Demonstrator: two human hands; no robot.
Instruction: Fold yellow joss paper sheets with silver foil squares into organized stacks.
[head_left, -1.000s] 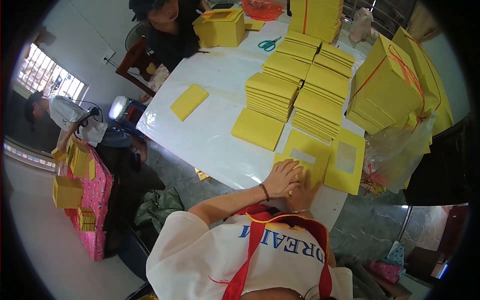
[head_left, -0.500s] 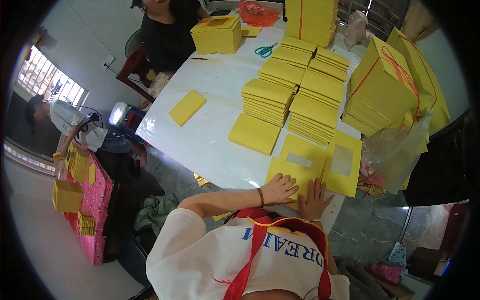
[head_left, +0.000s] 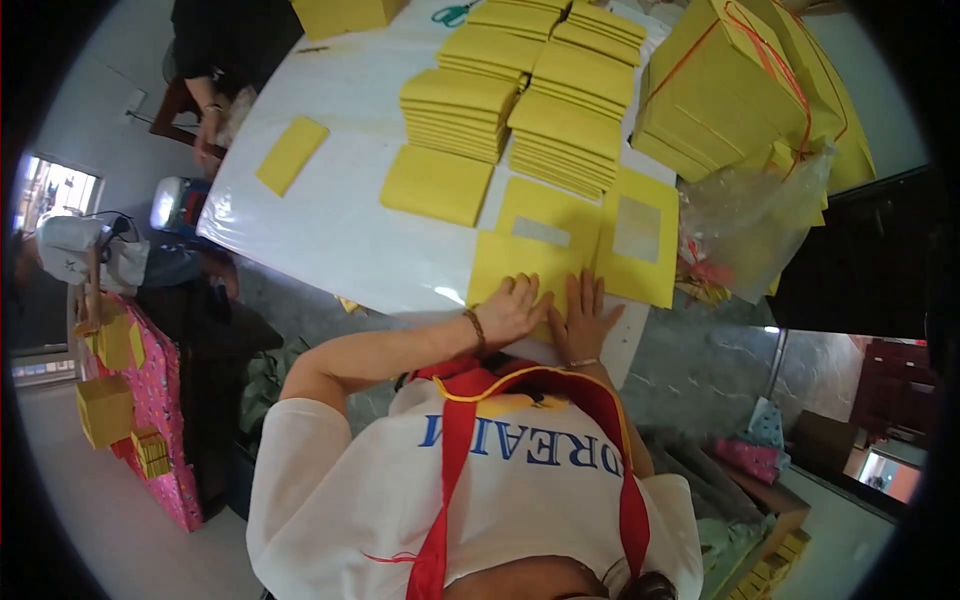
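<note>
Bent and close together, the fingers of my left hand (head_left: 512, 306) press on a folded yellow paper sheet (head_left: 505, 258) at the table's near edge. My right hand (head_left: 582, 318) lies with its fingers stretched out over the right part of that sheet, holding nothing. Partly under it, farther away, is another yellow sheet with a grey-white patch (head_left: 541, 231). To the right lies a yellow sheet with a larger grey rectangle (head_left: 637, 228). Stacks of folded yellow paper (head_left: 565, 140) rise beyond my hands, with a lower folded yellow pile (head_left: 437, 185) nearer on the left.
One yellow packet (head_left: 292, 156) lies apart on the white table (head_left: 340, 230). Tall bundles tied with red string (head_left: 720, 90) and a clear plastic bag (head_left: 765, 215) flank the right side. Teal scissors (head_left: 453, 14) lie at the far side. Two other people are at the left.
My view has shifted, so the table sits higher and further left. My left hand's fingers, flat before, are now bent on a sheet layer that lies over the patched sheet. My right hand remains spread.
</note>
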